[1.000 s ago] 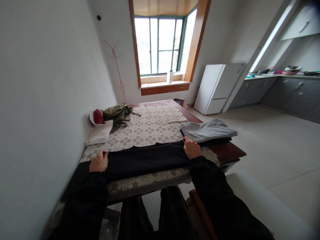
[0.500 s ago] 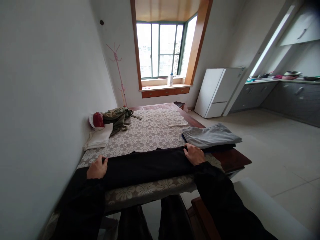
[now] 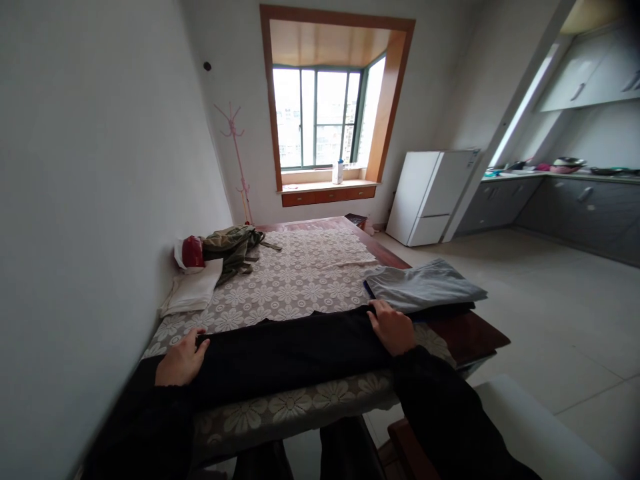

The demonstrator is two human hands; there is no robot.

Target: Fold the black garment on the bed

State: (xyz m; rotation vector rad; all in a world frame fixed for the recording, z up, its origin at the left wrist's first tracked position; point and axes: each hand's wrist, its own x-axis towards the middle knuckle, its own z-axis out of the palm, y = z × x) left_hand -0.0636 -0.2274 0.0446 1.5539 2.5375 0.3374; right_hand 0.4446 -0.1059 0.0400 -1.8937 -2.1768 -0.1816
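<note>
Daylight came through the bay window [image 3: 320,120] in its wooden frame. Left of the window a pink coat stand [image 3: 237,153] stood against the white wall [image 3: 100,153]. Right of the window stood a white fridge [image 3: 430,197], then grey kitchen cabinets [image 3: 565,207] beyond the pale tiled floor [image 3: 550,300].

Hands: two, left hand [image 3: 181,360] and right hand [image 3: 393,327]
Black cloths: one, black cloth [image 3: 290,347]
Folded grey garments: one, grey garment [image 3: 425,285]
Olive garments: one, olive garment [image 3: 231,244]
White folded cloths: one, white cloth [image 3: 193,293]
Fridges: one, fridge [image 3: 430,197]
Bottles on the sill: one, bottle [image 3: 339,171]
Coat stands: one, coat stand [image 3: 237,157]
</note>
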